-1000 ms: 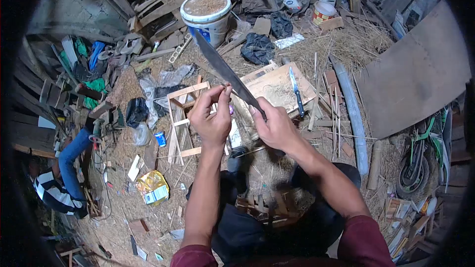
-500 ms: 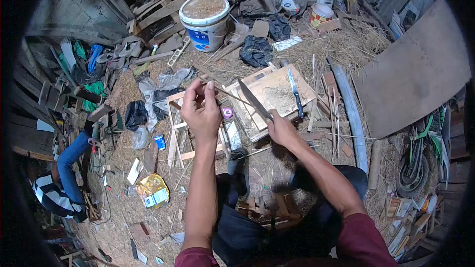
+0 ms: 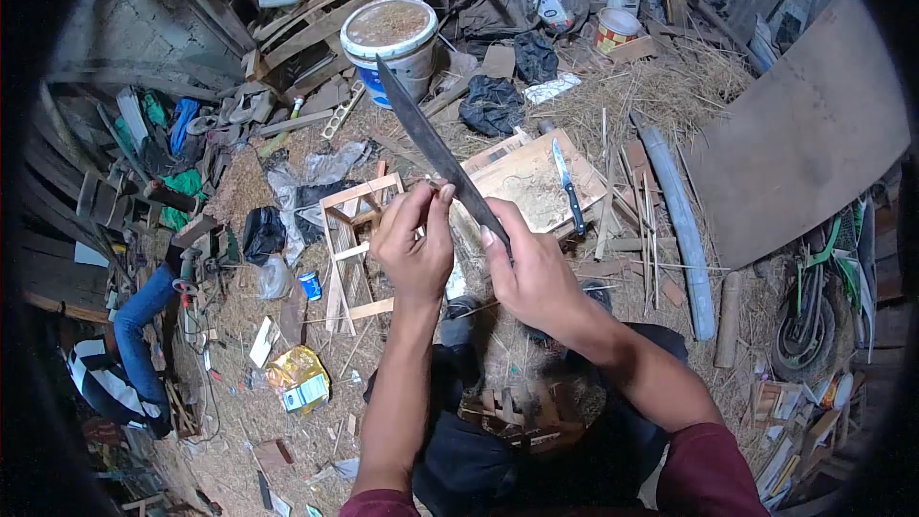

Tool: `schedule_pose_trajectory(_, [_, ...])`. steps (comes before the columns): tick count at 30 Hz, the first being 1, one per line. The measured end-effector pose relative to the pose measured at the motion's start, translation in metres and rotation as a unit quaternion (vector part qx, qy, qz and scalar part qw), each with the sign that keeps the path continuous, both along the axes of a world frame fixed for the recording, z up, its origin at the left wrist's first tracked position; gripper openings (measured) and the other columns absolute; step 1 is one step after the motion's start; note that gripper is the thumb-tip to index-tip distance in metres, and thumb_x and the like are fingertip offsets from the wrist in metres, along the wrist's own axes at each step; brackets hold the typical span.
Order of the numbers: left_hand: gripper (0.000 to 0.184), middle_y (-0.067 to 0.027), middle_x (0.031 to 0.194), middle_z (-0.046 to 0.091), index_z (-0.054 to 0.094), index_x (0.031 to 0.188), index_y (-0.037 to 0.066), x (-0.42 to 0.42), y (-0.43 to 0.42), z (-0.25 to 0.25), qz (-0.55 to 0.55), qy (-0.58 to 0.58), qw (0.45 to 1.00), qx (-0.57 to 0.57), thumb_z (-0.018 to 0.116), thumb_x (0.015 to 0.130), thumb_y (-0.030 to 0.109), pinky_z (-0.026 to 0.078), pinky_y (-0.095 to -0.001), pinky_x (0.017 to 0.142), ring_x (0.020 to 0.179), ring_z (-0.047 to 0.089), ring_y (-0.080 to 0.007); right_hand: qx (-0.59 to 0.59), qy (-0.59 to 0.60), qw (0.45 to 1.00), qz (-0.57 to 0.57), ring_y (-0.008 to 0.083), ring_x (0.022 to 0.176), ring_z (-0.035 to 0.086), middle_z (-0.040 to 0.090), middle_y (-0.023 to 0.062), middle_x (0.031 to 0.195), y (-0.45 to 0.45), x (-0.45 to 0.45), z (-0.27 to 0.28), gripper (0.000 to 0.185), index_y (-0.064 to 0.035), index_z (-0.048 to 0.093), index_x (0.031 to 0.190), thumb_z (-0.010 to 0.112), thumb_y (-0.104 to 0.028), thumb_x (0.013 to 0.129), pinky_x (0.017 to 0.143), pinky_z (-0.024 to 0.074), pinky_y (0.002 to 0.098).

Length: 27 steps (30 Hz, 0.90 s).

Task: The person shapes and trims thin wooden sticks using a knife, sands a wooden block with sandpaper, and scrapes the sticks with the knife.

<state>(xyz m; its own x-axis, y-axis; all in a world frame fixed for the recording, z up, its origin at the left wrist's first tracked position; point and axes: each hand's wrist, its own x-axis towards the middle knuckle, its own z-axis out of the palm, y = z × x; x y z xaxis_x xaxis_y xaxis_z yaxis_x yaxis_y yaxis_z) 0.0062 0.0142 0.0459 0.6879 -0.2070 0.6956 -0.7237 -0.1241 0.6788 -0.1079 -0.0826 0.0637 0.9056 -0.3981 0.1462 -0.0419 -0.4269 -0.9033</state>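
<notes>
My right hand [image 3: 526,273] is wrapped round the lower end of a long dark blade [image 3: 426,134], which points up and to the left toward the bucket. Close beside the blade's left edge, my left hand [image 3: 416,239] pinches a thin stick, mostly hidden by the fingers and blade. Beyond both hands lies a wooden board [image 3: 526,182] with shavings on it. A knife with a black handle [image 3: 573,206] rests at the board's right side. Left of my left hand stands a small wooden frame [image 3: 345,254].
A white bucket [image 3: 391,33] with shavings on top stands at the back. A grey pole [image 3: 682,230] and a large brown sheet [image 3: 799,134] are on the right, near a green motorbike [image 3: 814,297]. Another person's striped sleeve or garment [image 3: 110,378] shows at far left.
From half a second ago, the blade has swung up and left, and my right hand has moved closer to my left. The stick, visible then, is now mostly covered.
</notes>
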Motion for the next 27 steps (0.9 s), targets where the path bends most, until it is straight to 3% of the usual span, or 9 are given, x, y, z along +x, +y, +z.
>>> schedule_pose_trajectory(3, [0.009,-0.0098,0.078,0.067,0.068,0.091,-0.005,0.005,0.002,-0.007,0.003,0.051,0.998,-0.028,0.071,0.084,-0.001,0.05,-0.0238,0.06,0.066,0.062,-0.0106,-0.004,0.03,1.0,-0.005,0.0361,0.058,0.062,0.058,0.0222,0.066,-0.004,0.005,-0.028,0.031,-0.0006,0.046,0.125,0.048,-0.009,0.095,0.055,0.0452,0.0423])
schedule_pose_trajectory(6, [0.009,-0.0093,0.077,0.066,0.068,0.091,-0.005,0.006,0.001,-0.004,0.002,0.06,0.998,-0.035,0.071,0.084,0.0,0.047,-0.023,0.057,0.065,0.06,-0.0104,0.023,0.019,0.999,0.016,0.0505,0.068,0.059,0.058,0.0292,0.065,-0.007,0.006,-0.026,0.036,-0.0028,0.04,0.128,0.047,-0.008,0.093,0.061,0.0438,0.0564])
schedule_pose_trajectory(9, [0.01,-0.0086,0.076,0.065,0.067,0.092,-0.005,0.009,-0.005,-0.01,0.008,0.032,0.998,-0.045,0.071,0.085,0.001,0.046,-0.022,0.055,0.064,0.059,-0.0094,0.014,-0.023,1.0,-0.008,0.0502,0.067,0.06,0.058,0.029,0.064,0.005,0.005,-0.011,0.037,-0.0013,0.04,0.128,0.047,-0.007,0.092,0.061,0.0438,0.056])
schedule_pose_trajectory(12, [0.011,-0.0078,0.076,0.065,0.067,0.091,-0.004,0.011,-0.007,-0.014,0.015,0.099,0.991,-0.086,0.072,0.084,0.002,0.047,-0.0219,0.057,0.066,0.061,-0.0097,0.018,0.078,0.997,-0.01,0.0499,0.066,0.06,0.058,0.0281,0.063,0.001,0.016,-0.036,0.035,-0.0004,0.04,0.127,0.047,-0.007,0.093,0.059,0.0428,0.0548])
schedule_pose_trajectory(17, [0.012,-0.0078,0.076,0.065,0.065,0.088,-0.003,0.007,-0.011,-0.003,0.035,0.057,0.996,-0.058,0.073,0.084,0.005,0.046,-0.0224,0.053,0.064,0.059,-0.0078,0.02,-0.016,1.0,-0.013,0.0498,0.064,0.06,0.058,0.0286,0.063,0.008,0.015,-0.013,0.032,0.0,0.04,0.125,0.044,-0.008,0.094,0.058,0.0426,0.0561])
schedule_pose_trajectory(20, [0.01,-0.0037,0.077,0.063,0.062,0.089,-0.003,0.013,-0.004,-0.009,0.051,0.084,0.995,-0.033,0.067,0.09,0.006,0.05,-0.0213,0.061,0.069,0.06,-0.0074,-0.013,0.067,0.998,-0.008,0.0498,0.064,0.059,0.057,0.0277,0.062,0.0,0.018,-0.043,0.031,-0.0009,0.04,0.125,0.045,-0.008,0.094,0.058,0.0411,0.0559])
schedule_pose_trajectory(21, [0.01,-0.0042,0.078,0.064,0.062,0.088,-0.003,0.016,-0.002,-0.009,0.014,0.134,0.988,-0.077,0.067,0.09,0.005,0.05,-0.0211,0.061,0.069,0.06,-0.0073,0.008,0.031,0.999,0.012,0.0498,0.064,0.059,0.057,0.0273,0.061,-0.004,0.019,-0.039,0.031,-0.0017,0.04,0.124,0.045,-0.008,0.094,0.058,0.0415,0.0565])
schedule_pose_trajectory(24, [0.009,-0.0041,0.077,0.063,0.062,0.088,-0.003,0.016,-0.001,-0.007,0.034,0.12,0.991,-0.058,0.066,0.091,0.004,0.05,-0.0213,0.061,0.069,0.061,-0.0077,0.016,0.03,0.999,0.003,0.0444,0.062,0.061,0.057,0.0242,0.064,0.0,0.011,-0.033,0.027,-0.003,0.046,0.121,0.047,-0.01,0.095,0.055,0.044,0.0465])
schedule_pose_trajectory(27, [0.009,-0.0019,0.076,0.06,0.062,0.088,-0.003,0.015,-0.002,-0.008,0.032,0.11,0.991,-0.067,0.065,0.091,0.005,0.049,-0.0204,0.061,0.07,0.058,-0.0065,-0.027,-0.004,1.0,-0.013,0.0451,0.063,0.061,0.057,0.0244,0.064,0.006,0.006,-0.039,0.027,-0.0029,0.047,0.12,0.048,-0.01,0.094,0.055,0.0438,0.0468])
